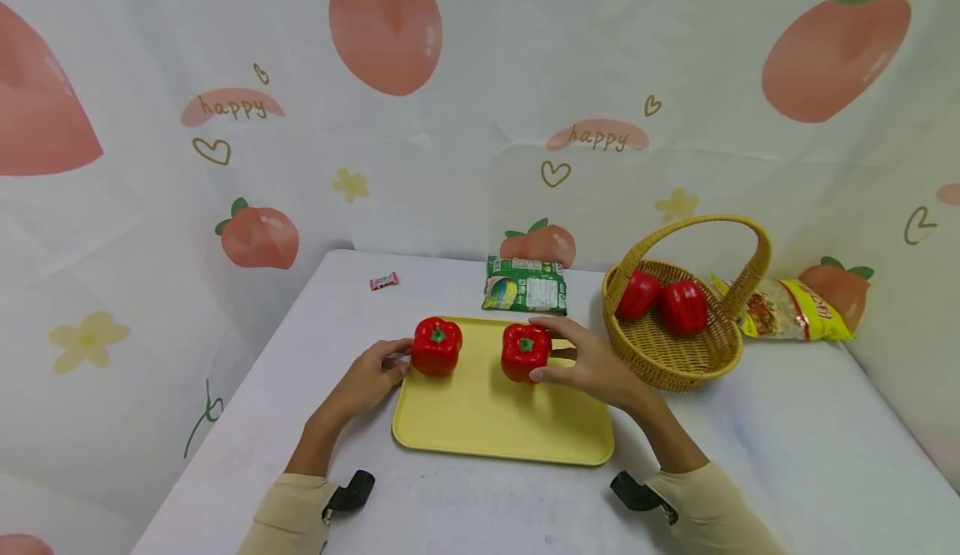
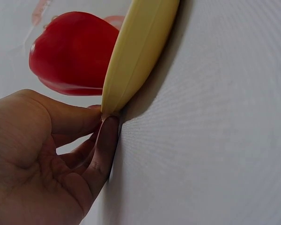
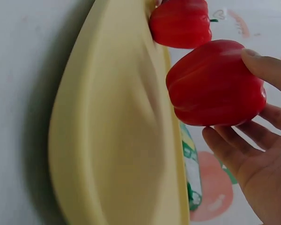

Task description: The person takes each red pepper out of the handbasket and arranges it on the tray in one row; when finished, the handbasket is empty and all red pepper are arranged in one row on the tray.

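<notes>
My left hand (image 1: 372, 378) pinches the left edge of a yellow tray (image 1: 480, 422) between thumb and fingers, as the left wrist view shows. Just beside that hand, a red bell pepper (image 1: 437, 347) with a green stem sits at the tray's left side. A second red bell pepper (image 1: 525, 353) is in the grip of my right hand (image 1: 592, 363), thumb on one side and fingers on the other. In the right wrist view this pepper (image 3: 215, 84) appears over the tray; whether it touches the tray I cannot tell.
Right of the tray stands a yellow wicker basket (image 1: 675, 380) with an arched handle and two red bell peppers (image 1: 683, 307) inside. Behind the tray lies a green packet (image 1: 525, 285). A small pink wrapped candy (image 1: 384, 281) is at the back left, a yellow bag (image 1: 798, 309) behind the basket.
</notes>
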A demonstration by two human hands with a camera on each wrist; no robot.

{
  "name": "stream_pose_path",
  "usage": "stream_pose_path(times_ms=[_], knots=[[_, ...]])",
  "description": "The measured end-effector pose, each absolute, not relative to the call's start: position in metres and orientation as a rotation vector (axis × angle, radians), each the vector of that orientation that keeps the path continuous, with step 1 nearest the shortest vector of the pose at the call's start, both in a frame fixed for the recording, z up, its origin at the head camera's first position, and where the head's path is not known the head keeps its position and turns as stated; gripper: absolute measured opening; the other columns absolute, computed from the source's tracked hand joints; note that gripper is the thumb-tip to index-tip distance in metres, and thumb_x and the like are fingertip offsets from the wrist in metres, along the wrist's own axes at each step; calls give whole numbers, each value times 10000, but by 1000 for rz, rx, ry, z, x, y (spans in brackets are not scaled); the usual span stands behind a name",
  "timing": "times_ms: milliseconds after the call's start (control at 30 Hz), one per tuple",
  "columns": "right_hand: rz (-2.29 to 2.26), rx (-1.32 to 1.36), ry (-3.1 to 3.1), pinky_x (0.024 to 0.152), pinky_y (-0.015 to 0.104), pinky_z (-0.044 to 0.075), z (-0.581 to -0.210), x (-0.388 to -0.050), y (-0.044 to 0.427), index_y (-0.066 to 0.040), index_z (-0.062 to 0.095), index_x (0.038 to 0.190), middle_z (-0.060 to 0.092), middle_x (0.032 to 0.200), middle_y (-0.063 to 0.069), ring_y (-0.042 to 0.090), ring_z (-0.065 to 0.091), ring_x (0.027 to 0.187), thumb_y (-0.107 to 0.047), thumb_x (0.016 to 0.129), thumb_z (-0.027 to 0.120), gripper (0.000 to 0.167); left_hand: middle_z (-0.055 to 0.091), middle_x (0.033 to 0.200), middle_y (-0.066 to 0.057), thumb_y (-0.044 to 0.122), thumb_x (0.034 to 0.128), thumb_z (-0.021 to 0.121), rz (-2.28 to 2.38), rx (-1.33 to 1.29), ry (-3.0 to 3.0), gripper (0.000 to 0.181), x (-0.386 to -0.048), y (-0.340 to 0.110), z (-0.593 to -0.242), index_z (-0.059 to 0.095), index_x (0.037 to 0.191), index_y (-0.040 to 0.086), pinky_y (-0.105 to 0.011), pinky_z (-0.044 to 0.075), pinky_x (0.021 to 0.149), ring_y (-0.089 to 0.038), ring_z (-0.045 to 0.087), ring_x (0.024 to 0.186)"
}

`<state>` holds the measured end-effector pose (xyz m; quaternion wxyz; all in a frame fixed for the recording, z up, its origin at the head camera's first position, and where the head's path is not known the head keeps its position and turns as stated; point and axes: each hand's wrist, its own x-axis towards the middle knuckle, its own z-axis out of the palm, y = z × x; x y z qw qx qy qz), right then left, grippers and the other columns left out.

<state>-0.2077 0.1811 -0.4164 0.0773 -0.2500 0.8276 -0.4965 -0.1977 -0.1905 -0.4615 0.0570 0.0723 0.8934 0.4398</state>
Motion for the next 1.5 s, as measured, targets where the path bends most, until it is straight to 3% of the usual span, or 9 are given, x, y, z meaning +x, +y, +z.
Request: stream_pose_path(times_ms=[467, 1300, 1500], knots=[[-1483, -709, 2456, 1085, 511, 556, -423, -213, 159, -116, 531, 1540, 597, 1508, 88, 343, 635, 1303, -302, 910, 845, 728, 594, 1504, -197, 46, 1047, 606, 1348, 231, 2702, 487, -197, -188, -460, 542, 1529, 35, -570, 471, 1159, -387, 581, 1346], [-1499, -708, 2449, 1108, 535, 533, -434, -214, 141, -111, 507, 1564, 561, 1550, 103, 352, 599, 1350, -310, 929, 831, 740, 602, 1485, -188, 59, 1052, 595, 1357, 244, 2687, 475, -197, -189, -460, 549, 1525, 41, -575, 471, 1159, -368, 602, 1314], [-1495, -710, 2458, 1087, 498, 556, -432, -214, 137, -154, 519, 1558, 581, 1525, 50, 303, 599, 1340, -327, 923, 833, 729, 600, 1484, -189, 63, 1053, 587, 1354, 245, 2686, 480, -196, -191, -458, 540, 1530, 35, -572, 484, 1148, -351, 620, 1275]])
